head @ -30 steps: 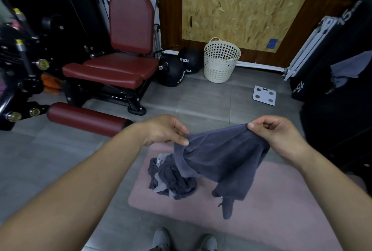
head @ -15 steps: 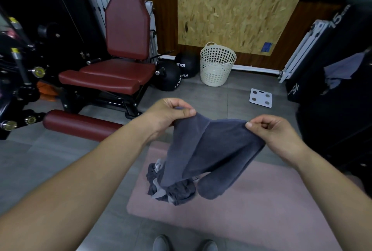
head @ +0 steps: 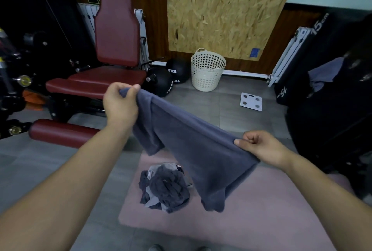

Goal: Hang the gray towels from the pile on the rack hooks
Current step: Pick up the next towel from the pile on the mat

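A dark gray towel (head: 187, 146) is stretched in the air between my two hands. My left hand (head: 120, 105) grips one top corner, held up in front of the red bench. My right hand (head: 259, 146) pinches the other corner, lower and to the right. The towel's loose end hangs down over the pink mat. Under it, a crumpled pile of gray towels (head: 165, 186) lies on the mat. At the far right another gray towel (head: 322, 75) hangs on a dark rack (head: 354, 81).
A red padded gym bench (head: 112, 53) with a leg roller stands at left. Two black medicine balls (head: 171, 75) and a cream laundry basket (head: 207, 69) sit by the wall. A white scale (head: 251, 101) lies on the gray floor. The pink mat (head: 251, 220) is underfoot.
My left hand has lifted its corner up and away to the left, and my hands have drawn apart. The towel is now spread wide and clear of the pile.
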The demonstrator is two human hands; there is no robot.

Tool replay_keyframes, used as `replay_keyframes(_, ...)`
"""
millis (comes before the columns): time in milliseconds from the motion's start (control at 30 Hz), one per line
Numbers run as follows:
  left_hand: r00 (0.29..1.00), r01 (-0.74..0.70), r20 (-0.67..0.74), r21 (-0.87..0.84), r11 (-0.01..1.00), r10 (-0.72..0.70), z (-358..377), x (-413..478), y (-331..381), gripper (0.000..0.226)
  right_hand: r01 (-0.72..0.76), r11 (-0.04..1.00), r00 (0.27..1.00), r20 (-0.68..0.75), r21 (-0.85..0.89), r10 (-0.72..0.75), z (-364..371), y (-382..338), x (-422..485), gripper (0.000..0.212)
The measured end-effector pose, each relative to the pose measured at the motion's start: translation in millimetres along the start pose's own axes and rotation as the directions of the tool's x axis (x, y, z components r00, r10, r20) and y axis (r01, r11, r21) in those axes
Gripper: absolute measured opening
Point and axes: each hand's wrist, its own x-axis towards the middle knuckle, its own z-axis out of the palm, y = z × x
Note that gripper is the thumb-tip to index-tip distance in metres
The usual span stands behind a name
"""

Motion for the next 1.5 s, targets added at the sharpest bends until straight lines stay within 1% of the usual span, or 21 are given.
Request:
replay_keyframes(33, 1.0, -0.023, 0.011, 0.036, 0.999, 0.022, -2, -1, -2, 0.013, 0.0, 1.0, 1.0, -0.014, 0.018, 0.001, -1, 1, -1, 0.065)
replay_keyframes(100, 0.968, -0.144, 0.223, 0.103, 0.984, 0.118, 5, -15, -4, 0.006, 0.014, 0.994, 1.0, -0.021, 0.11, -0.012, 0, -4, -1, 0.072)
replay_keyframes(133, 0.909, -0.207, 0.388, 0.105, 0.973, 0.151, 11, -25, -5, 0.008, 0.027, 0.986, 1.0, -0.012, 0.165, -0.025, 3, -10, 0, 0.069)
replay_keyframes(167, 0.817, -0.235, 0.556, 0.08, 0.969, 0.153, 19, -38, -5, 0.014, 0.038, 0.973, 0.999, 0.007, 0.226, -0.04, 8, -16, 2, 0.062)
replay_keyframes(233, 0.59, -0.184, 0.805, 0.049, 0.982, 0.071, 33, -62, -2, 0.028, 0.036, 0.931, 0.996, 0.06, 0.362, -0.062, 22, -30, 6, 0.038)
replay_keyframes(300, 0.431, -0.137, 0.902, 0.044, 0.99, 0.019, 43, -81, 1, 0.043, 0.023, 0.881, 0.992, 0.099, 0.472, -0.079, 33, -41, 11, 0.023)
replay_keyframes(400, 0.341, -0.011, 0.94, -0.001, 1.0, 0.005, 52, -92, 4, 0.046, 0.003, 0.872, 0.986, 0.146, 0.489, -0.085, 35, -50, 10, 0.019)
replay_keyframes(567, 0.311, 0.083, 0.95, -0.011, 0.997, -0.015, 50, -95, 7, 0.008, 0.048, 0.92, 0.983, 0.145, 0.388, -0.113, 18, -46, -1, 0.022)
replay_keyframes(667, 0.322, 0.126, 0.947, -0.041, 0.991, -0.002, 48, -91, 15, 0.013, 0.064, 0.952, 0.982, 0.149, 0.3, -0.113, 16, -43, -8, 0.052)
replay_keyframes(767, 0.399, 0.128, 0.916, -0.089, 0.988, 0.031, 45, -79, 34, 0.016, 0.061, 0.964, 0.988, 0.122, 0.258, -0.095, 13, -37, -12, 0.052)
replay_keyframes(867, 0.518, 0.135, 0.854, -0.123, 0.983, 0.035, 36, -55, 44, 0.021, 0.059, 0.962, 0.998, 0.013, 0.267, -0.064, 4, -28, -13, 0.07)
replay_keyframes(967, 0.585, 0.074, 0.81, -0.104, 0.992, 0.041, 27, -42, 36, 0.022, 0.009, 0.933, 0.999, -0.041, 0.36, 0.006, -5, -16, -9, 0.045)
replay_keyframes(1133, 0.69, -0.167, 0.721, 0.074, 0.983, 0.063, 28, -33, 0, 0.009, 0.005, 0.939, 1.0, 0.027, 0.344, -0.015, 0, -16, -4, 0.01)
replay_keyframes(1167, 0.681, -0.23, 0.729, 0.113, 0.967, 0.076, 28, -34, -3, 0.01, 0.021, 0.943, 0.999, 0.03, 0.332, -0.032, 2, -21, -4, 0.008)
replay_keyframes(1200, 0.648, -0.271, 0.758, 0.14, 0.952, 0.073, 29, -37, -3, 0.021, 0.04, 0.947, 0.998, 0.033, 0.32, -0.054, 5, -27, -3, 0.005)
replay_keyframes(1233, 0.587, -0.267, 0.808, 0.132, 0.955, 0.053, 32, -44, 1, 0.032, 0.058, 0.946, 0.996, 0.039, 0.319, -0.074, 7, -35, -1, 0.003)
replay_keyframes(1300, 0.396, -0.141, 0.918, 0.049, 0.989, 0.011, 42, -60, 13, 0.044, 0.097, 0.94, 0.993, 0.033, 0.326, -0.114, 11, -52, 2, 0.002)
replay_keyframes(1333, 0.313, -0.061, 0.95, 0.006, 0.998, 0.013, 47, -68, 18, 0.042, 0.124, 0.934, 0.99, 0.021, 0.336, -0.139, 12, -61, 4, 0.004)
replay_keyframes(1367, 0.272, 0.008, 0.962, -0.026, 1.0, 0.023, 52, -73, 20, 0.037, 0.145, 0.927, 0.988, 0.008, 0.347, -0.157, 12, -67, 5, 0.007)
replay_keyframes(1433, 0.268, 0.077, 0.962, -0.073, 0.994, 0.05, 57, -80, 21, 0.021, 0.165, 0.917, 0.984, 0.008, 0.363, -0.18, 9, -74, 6, 0.006)
replay_keyframes(1500, 0.283, 0.066, 0.958, -0.068, 0.996, 0.046, 59, -82, 20, 0.009, 0.166, 0.92, 0.982, 0.023, 0.356, -0.186, 5, -75, 5, 0.005)
